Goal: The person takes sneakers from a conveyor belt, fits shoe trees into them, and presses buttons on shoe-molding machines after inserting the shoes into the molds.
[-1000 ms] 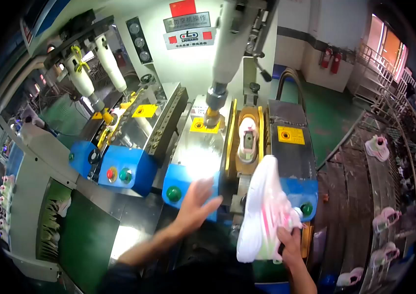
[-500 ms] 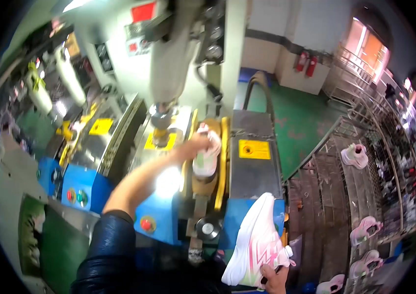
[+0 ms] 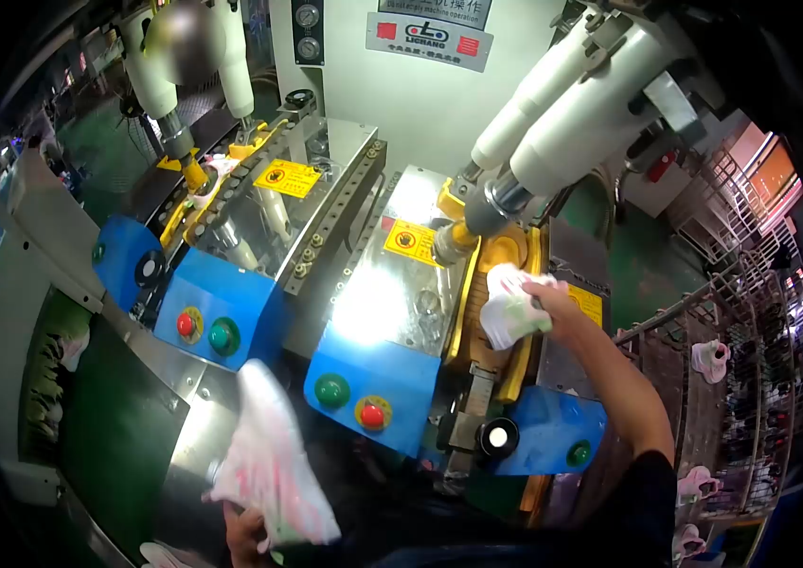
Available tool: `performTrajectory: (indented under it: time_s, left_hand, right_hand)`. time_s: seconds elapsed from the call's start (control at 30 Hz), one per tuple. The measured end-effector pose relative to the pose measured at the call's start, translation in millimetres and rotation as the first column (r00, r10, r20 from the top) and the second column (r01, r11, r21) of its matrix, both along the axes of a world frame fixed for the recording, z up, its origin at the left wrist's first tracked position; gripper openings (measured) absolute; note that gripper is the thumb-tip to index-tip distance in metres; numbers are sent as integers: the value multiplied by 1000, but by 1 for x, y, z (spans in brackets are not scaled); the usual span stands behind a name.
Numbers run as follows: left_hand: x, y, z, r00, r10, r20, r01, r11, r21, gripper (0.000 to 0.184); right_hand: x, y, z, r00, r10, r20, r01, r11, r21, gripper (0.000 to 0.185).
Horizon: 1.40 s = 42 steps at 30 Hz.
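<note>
At the lower left, my left hand (image 3: 244, 532) grips a white and pink shoe (image 3: 274, 454) by its ankle side, sole turned to the right; the shoe is slightly blurred. My right hand (image 3: 558, 308) holds another white shoe (image 3: 511, 305), with pink and green parts, over the brown padded bed (image 3: 504, 248) of the right press station. Yellow side pads (image 3: 526, 346) flank that bed. Whether the shoe touches the bed I cannot tell. A metal press head (image 3: 477, 222) stands just left of the bed's far end.
Blue control boxes (image 3: 373, 383) with red and green buttons front the stations. Another press station with a shoe (image 3: 222, 166) is at the left. Green conveyor (image 3: 117, 417) lies lower left. A rack (image 3: 657, 379) with shoes stands on the right.
One shoe has passed from the right side to my left hand at lower left. My right hand now holds the shoe from the bed, where my left hand was before. The view has shifted.
</note>
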State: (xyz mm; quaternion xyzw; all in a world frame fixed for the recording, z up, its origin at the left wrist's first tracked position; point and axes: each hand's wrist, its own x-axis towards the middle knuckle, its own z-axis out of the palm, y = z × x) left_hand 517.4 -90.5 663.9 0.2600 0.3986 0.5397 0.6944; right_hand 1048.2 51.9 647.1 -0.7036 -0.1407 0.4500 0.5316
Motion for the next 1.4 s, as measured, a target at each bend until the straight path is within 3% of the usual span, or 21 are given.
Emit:
performTrajectory:
  time_s: [0.03, 0.07, 0.1, 0.17, 0.23, 0.3, 0.33, 0.43, 0.63, 0.67, 0.7, 0.73, 0.77, 0.8, 0.87, 0.97, 1.1, 1.17, 1.2, 1.3, 1.4]
  left_hand:
    - [-8, -4, -8, 996, 79, -36, -81, 995, -58, 60]
    - [-12, -7, -11, 986, 143, -81, -152, 981, -119, 58]
    - [-14, -8, -18, 973, 188, -135, -209, 964, -166, 56]
    - [-16, -6, -24, 947, 226, -229, -277, 935, -224, 52]
    - [-18, -5, -30, 926, 219, -309, -304, 916, -262, 49]
    - [-18, 0, -35, 908, 207, -364, -323, 900, -293, 45]
    - [-17, 2, -37, 899, 197, -391, -332, 889, -316, 43]
    - [-12, 9, -42, 873, 155, -463, -347, 864, -365, 39]
    - [-32, 16, -58, 812, -15, -583, -254, 891, -377, 31]
    - [-32, 19, -59, 665, -170, -727, 79, 984, -159, 29]
    - [-32, 21, -61, 504, -122, -855, 370, 925, 86, 27]
    - [-29, 27, -71, 526, -113, -843, 360, 927, 101, 27]
    - [-31, 33, -82, 877, -189, -441, 138, 980, -146, 37]
    - [-34, 35, -91, 998, -31, 57, 54, 879, -473, 52]
    - [-27, 30, -89, 998, 29, 61, 9, 834, -551, 42]
    - [-34, 32, -94, 997, 8, 78, 30, 879, -476, 39]
    - [-47, 38, -110, 992, 73, 106, -6, 851, -525, 39]
    - [-47, 43, -80, 972, -77, -221, -55, 843, -535, 29]
    - [-50, 45, -78, 970, -89, -227, -46, 846, -531, 29]
    - [-56, 52, -73, 980, -41, -193, -70, 844, -532, 34]
    - [-53, 52, -56, 997, 43, 64, -7, 876, -483, 40]
  right_hand:
    - [13, 20, -18, 986, 157, 57, -161, 984, 71, 36]
    - [7, 39, -21, 895, 252, 368, -252, 967, -48, 43]
    - [-8, 45, -33, 634, 188, 750, -70, 980, -187, 58]
    - [-10, 55, -69, 516, -3, 857, 8, 1000, -2, 65]
    - [18, 48, -53, 604, 260, 754, -262, 958, -120, 58]
    - [9, 42, -3, 550, 456, 700, -256, 889, -379, 59]
    - [-3, 43, -1, 601, 444, 665, -197, 888, -415, 63]
    - [-50, 37, -87, 353, -127, 927, -12, 990, 141, 64]
    - [-51, 35, -63, 493, 19, 870, 39, 998, -44, 56]
    - [-52, 32, -66, 480, 15, 877, 37, 999, -38, 56]
    - [-51, 30, -65, 479, 43, 877, 30, 997, -65, 57]
    - [-45, 28, -63, 472, 68, 879, 22, 996, -89, 57]
    - [-48, 19, -54, 417, 80, 906, 60, 991, -116, 55]
    - [-57, 2, -40, 365, 113, 924, 94, 983, -158, 54]
    - [-74, -43, 0, 139, 205, 969, 6, 978, -208, 44]
    - [-77, -82, 1, -6, 750, 661, 42, 661, -749, 37]
    - [-63, -80, -41, -105, 744, 659, 88, 667, -739, 18]
    - [-53, -67, -42, -104, 752, 651, 100, 660, -745, 16]
    - [-53, -64, -39, -107, 755, 647, 105, 656, -748, 14]
    - [-56, -60, -29, -28, 697, 717, 134, 713, -688, 16]
    - [-102, -75, 3, 21, 657, 754, 142, 744, -652, 25]
